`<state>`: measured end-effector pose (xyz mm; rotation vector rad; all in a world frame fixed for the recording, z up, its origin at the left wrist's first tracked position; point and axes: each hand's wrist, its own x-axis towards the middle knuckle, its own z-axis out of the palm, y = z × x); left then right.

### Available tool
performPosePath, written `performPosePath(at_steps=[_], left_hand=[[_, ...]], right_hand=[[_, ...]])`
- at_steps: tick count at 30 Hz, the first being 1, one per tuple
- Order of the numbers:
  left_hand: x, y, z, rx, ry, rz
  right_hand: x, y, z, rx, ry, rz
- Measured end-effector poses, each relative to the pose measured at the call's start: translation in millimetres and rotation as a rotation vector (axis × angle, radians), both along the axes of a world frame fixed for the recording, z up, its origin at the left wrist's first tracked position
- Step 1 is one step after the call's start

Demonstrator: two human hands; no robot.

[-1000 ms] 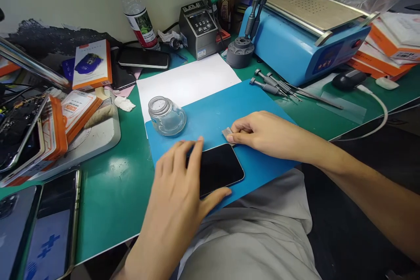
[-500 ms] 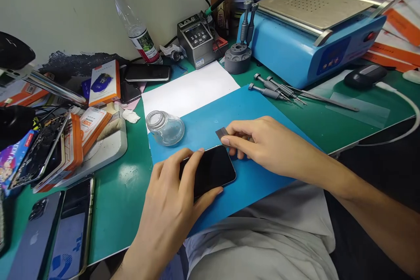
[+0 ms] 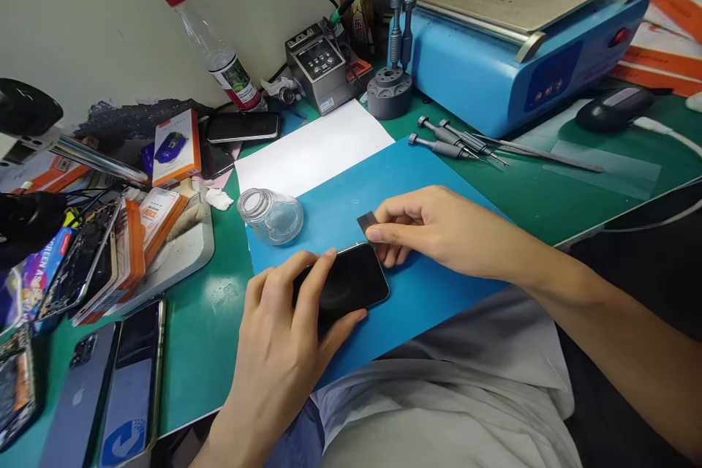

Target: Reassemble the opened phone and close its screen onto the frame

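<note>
A black-screened smartphone (image 3: pixel 354 281) lies face up on a blue mat (image 3: pixel 428 168). My left hand (image 3: pixel 285 314) grips it, fingers along the far edge and thumb by the near edge, covering its left end. Beside the phone's far right corner, my right hand (image 3: pixel 422 227) pinches a thin, dark grey flat blade (image 3: pixel 366 221) between thumb and curled fingers. The blade is close to the phone's edge; whether it touches I cannot tell. A small clear glass jar (image 3: pixel 271 216) stands on the mat beyond my left hand.
Screwdrivers (image 3: pixel 447 146) and tweezers (image 3: pixel 548 155) lie beyond the mat at right. Behind them stands a blue heating plate machine (image 3: pixel 466 66). A soldering station (image 3: pixel 321 73) and bottle (image 3: pixel 235 77) are at the back. Phones (image 3: pixel 131 373) and boxes (image 3: pixel 153 219) crowd the left.
The view has shifted slightly. My left hand keeps its grip on the phone, and my right hand still holds the blade near the same corner, its fingers a little lower around it.
</note>
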<state>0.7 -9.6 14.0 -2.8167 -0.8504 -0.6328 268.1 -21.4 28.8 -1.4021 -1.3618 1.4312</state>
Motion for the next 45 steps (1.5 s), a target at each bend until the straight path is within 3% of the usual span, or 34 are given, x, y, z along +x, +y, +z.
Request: performPosePath(at_steps=[7, 12, 29, 40, 45], left_hand=[[0.5, -0.5, -0.3, -0.001, -0.007, 0.01], [1.0, -2.8, -1.8, -0.004, -0.017, 0.028], [3.3, -4.0, 1.0, -0.026, 0.012, 0.043], [0.1, -0.9, -0.9, -0.08, 0.009, 0.046], [-0.6, -0.6, -1.6, -0.105, 0.001, 0.051]], right_hand=[[-14.1, -17.8, 4.5, 0.183, -0.287, -0.14], [-15.5, -19.5, 4.2, 0.169, -0.255, -0.12], [-19.3, -23.2, 1.6, 0.327, -0.457, -0.161], [-6.6, -9.6, -7.5, 0.058, -0.04, -0.09], [-11.1, -13.9, -7.0, 0.068, -0.059, -0.134]])
